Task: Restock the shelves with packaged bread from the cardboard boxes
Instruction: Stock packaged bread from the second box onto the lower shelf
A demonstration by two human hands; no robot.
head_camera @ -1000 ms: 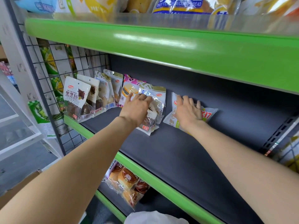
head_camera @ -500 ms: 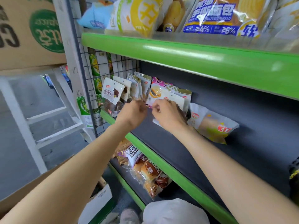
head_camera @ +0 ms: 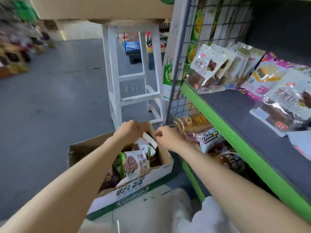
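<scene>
An open cardboard box stands on the floor below me, full of packaged bread. My left hand hovers over its far end with curled fingers, next to the raised flap. My right hand is just to its right, fingers bent toward a white pack that sticks up between the two hands. Blur hides whether either hand grips anything. To the right, the green-edged shelf carries upright packs of dark bread, a purple pack and a pack lying flat.
A white step stool stands beyond the box with another cardboard box on top. A wire grid panel closes the shelf's left end. More bread packs fill the lower shelf. My knees are at the bottom.
Both hands have left the packs on the shelf and dropped to the box on the floor. My view has swung down and to the left.
</scene>
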